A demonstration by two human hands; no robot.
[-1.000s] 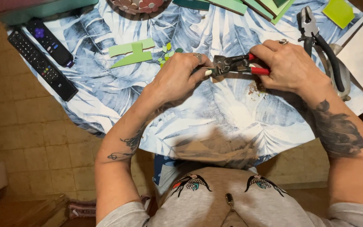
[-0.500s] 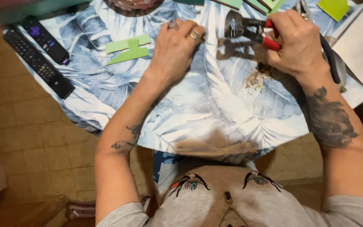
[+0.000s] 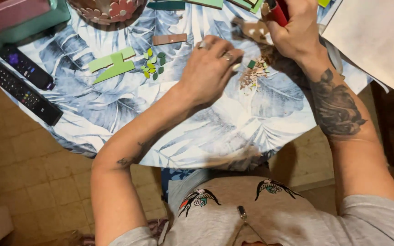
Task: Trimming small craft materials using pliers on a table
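My left hand point(image 3: 208, 68) pinches a small pale chip beside the pile of broken tile fragments point(image 3: 253, 75). My right hand point(image 3: 292, 29) has its fingers wrapped tight around the red-handled metal nippers point(image 3: 277, 10).

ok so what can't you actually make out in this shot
- Head view: the red-handled tool in the right hand runs off the top edge; its head is unseen.
- What the left hand pinches: too small, fingertips blurred.
- The pile of chips: pieces too small to tell apart.
- The flowered bowl: cut by the top edge.
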